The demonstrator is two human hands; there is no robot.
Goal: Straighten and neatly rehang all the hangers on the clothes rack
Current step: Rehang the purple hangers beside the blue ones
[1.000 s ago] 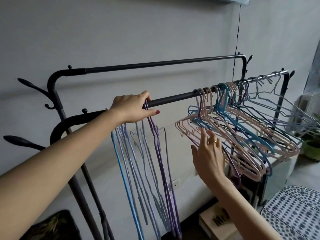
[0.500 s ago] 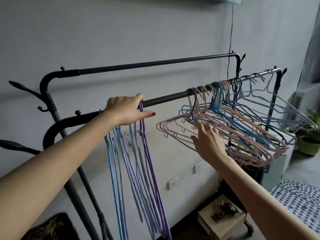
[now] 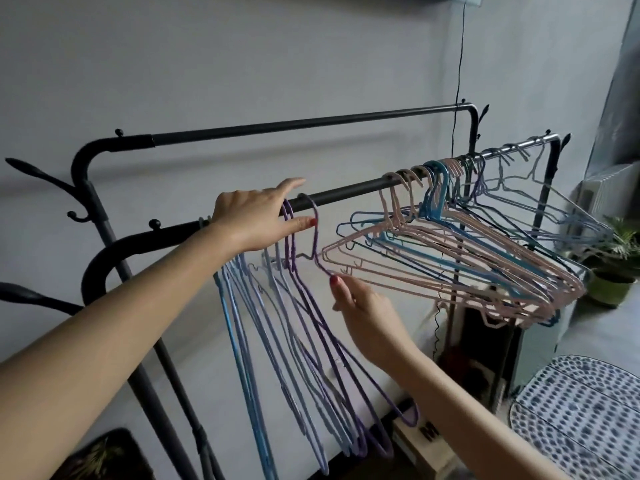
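Head view: left hand (image 3: 254,220) rests open on rail (image 3: 349,192); right hand (image 3: 360,306) pinches purple hanger (image 3: 316,237).

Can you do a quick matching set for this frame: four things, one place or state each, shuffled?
Things:
1. left hand
2. right hand
3. pink hangers
4. potted plant

States:
A. on the floor, far right
B. on the near rail, above the blue hangers
C. tilted bunch, mid-rail
D. grip on the purple hanger

Pairs: 1-B, 2-D, 3-C, 4-A
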